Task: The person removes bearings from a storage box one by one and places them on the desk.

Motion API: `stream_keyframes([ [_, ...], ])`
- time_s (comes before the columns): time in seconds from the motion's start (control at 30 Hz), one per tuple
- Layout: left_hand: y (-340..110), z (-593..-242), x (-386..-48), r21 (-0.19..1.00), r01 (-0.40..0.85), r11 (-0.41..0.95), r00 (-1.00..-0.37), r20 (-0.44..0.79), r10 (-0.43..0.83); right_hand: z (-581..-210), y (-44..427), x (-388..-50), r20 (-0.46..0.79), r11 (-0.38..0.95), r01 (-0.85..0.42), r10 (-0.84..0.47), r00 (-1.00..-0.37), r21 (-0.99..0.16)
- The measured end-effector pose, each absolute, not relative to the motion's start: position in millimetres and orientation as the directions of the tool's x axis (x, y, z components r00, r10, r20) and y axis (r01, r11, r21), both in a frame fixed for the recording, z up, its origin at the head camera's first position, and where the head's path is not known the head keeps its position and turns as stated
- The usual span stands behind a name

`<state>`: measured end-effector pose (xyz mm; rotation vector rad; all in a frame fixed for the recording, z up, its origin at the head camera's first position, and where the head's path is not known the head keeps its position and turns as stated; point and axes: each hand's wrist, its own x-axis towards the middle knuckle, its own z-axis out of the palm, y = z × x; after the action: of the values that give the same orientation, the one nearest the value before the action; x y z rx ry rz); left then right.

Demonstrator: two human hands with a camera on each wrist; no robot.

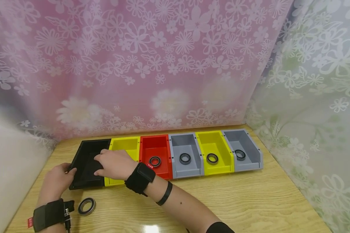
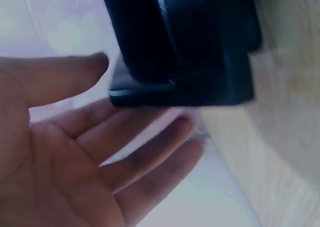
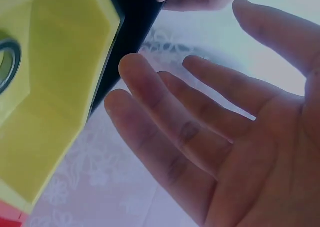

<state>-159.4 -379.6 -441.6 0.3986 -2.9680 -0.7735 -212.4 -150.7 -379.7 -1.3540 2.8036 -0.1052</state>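
At the left end of the row of bins, the black bin [image 1: 83, 173] has my left hand [image 1: 56, 181] at its left side, fingertips by the edge. In the left wrist view that hand [image 2: 75, 142] has its fingers spread around a corner of the dark bin [image 2: 200, 82]. My right hand [image 1: 116, 163] hovers over the black bin and the neighbouring yellow bin [image 1: 123, 142], fingers loosely extended and holding nothing. The right wrist view shows that hand [image 3: 225, 132] relaxed beside the yellow bin [image 3: 60, 87], which has a ring bearing [image 3: 17, 57] inside.
A loose bearing [image 1: 81, 208] lies on the wooden table [image 1: 250, 200] before the black bin. To the right stand a red bin [image 1: 153, 142], a grey bin [image 1: 182, 139], another yellow bin [image 1: 211, 139] and another grey bin [image 1: 253, 164], each with one bearing. Floral curtains [image 1: 169, 64] hang behind.
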Motion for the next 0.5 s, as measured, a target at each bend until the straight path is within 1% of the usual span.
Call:
stream_keyframes([
  [0.1, -367, -440, -160, 0.508, -0.195, 0.839, -0.95, 0.114, -0.29, -379, -145, -220, -0.003, 0.639, -0.762, -0.766, -0.643, -0.104],
  [0.2, -352, -439, -162, 0.522, -0.135, 0.842, -0.915, 0.261, -0.308, -380, -140, -226, -0.01, 0.653, -0.745, -0.753, -0.658, -0.136],
  [0.3, -339, -435, -164, 0.509, -0.081, 0.857, -0.885, 0.359, -0.296, -381, -135, -232, -0.022, 0.664, -0.73, -0.742, -0.67, -0.164],
  [0.4, -329, -432, -164, 0.494, -0.041, 0.868, -0.884, 0.387, -0.263, -380, -132, -237, -0.029, 0.67, -0.718, -0.734, -0.678, -0.186],
  [0.5, -320, -429, -165, 0.5, -0.011, 0.866, -0.912, 0.349, -0.213, -377, -128, -241, -0.024, 0.679, -0.706, -0.724, -0.689, -0.2],
])
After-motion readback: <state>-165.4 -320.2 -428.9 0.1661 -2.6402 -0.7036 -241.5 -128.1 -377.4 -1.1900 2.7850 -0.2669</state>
